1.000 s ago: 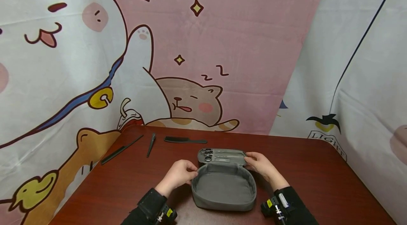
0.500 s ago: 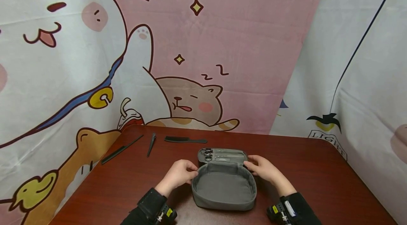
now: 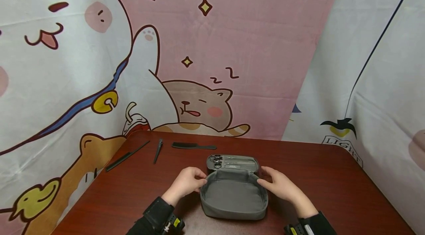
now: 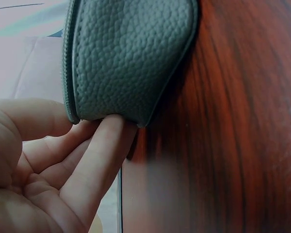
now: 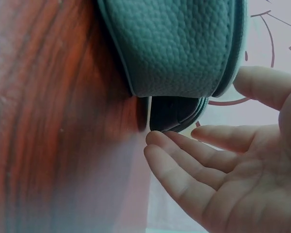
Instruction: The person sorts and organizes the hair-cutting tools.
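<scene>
A grey zip case [image 3: 234,212] with pebbled sides [image 4: 131,58] stands unzipped on the table, its lower tray bare inside. The lid [image 3: 252,162] lies folded back, away from the person. Scissors [image 3: 217,161] with visible finger loops sit in the lid's clear pocket. My left hand [image 3: 187,183] pinches the case's back left corner, thumb at the zip edge and fingers against the wall. At the right back corner is my right hand [image 3: 283,185], thumb tip right at the rim; in the right wrist view its fingers [image 5: 184,189] extend loosely below the case.
On the brown wooden table [image 3: 149,190] lie a long thin comb [image 3: 126,156] at the left, a hair clip [image 3: 158,151] beside it, and a wide-toothed dark comb [image 3: 192,146] near the back edge. A cartoon-printed cloth [image 3: 259,61] hangs behind the table.
My right hand has slid from the lid's right edge toward the person, down to the tray's right back corner. The left hand and case have stayed put.
</scene>
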### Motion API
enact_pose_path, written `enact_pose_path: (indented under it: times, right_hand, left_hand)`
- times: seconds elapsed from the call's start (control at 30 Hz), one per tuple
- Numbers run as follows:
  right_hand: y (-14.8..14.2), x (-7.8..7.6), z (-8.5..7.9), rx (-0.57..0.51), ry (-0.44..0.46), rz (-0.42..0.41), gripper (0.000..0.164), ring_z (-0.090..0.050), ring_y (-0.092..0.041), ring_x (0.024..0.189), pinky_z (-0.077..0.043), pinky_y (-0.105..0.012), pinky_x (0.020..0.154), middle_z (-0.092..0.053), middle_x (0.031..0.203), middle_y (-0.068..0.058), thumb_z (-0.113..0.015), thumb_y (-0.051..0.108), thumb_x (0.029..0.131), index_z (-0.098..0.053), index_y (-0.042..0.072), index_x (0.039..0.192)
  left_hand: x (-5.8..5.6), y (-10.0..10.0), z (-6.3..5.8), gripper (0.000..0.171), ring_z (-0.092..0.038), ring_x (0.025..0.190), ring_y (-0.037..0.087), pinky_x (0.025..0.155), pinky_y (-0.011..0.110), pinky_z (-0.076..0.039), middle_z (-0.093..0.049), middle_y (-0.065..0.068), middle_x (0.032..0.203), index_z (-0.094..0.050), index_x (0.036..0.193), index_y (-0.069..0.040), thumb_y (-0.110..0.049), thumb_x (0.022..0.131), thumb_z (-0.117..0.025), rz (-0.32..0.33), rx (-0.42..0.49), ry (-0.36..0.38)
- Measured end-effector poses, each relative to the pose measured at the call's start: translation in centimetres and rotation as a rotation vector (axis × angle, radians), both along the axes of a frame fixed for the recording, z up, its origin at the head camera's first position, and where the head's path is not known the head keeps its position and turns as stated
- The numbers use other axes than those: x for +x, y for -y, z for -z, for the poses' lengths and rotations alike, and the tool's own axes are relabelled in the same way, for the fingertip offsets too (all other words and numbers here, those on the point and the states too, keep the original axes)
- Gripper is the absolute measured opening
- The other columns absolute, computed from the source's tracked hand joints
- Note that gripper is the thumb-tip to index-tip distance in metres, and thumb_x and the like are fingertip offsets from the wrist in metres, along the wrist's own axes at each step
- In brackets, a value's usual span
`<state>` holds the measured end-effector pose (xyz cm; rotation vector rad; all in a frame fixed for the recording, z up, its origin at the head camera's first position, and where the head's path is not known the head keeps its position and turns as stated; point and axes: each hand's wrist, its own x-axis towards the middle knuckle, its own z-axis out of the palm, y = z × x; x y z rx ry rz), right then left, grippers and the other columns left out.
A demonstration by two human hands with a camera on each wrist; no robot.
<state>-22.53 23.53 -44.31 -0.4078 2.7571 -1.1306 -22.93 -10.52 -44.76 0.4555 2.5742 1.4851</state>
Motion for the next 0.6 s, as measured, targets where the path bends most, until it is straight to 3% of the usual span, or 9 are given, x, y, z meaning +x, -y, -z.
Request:
enact_pose_path:
  times: [0.6]
  right_hand:
    - [-0.02, 0.69, 0.45, -0.014, -0.010, -0.034, 0.036, -0.057, -0.043, 0.115, -0.047, -0.056, 0.091, -0.063, 0.122, -0.022, -0.065, 0.013, 0.095, -0.062, -0.007, 0.124]
  left_hand:
    - [-0.13, 0.12, 0.25, 0.011, -0.069, 0.063, 0.019, 0.057, 0.033, -0.057, -0.069, 0.007, 0.091, -0.074, 0.094, 0.002, -0.007, 0.089, -0.072, 0.001, -0.001, 0.010]
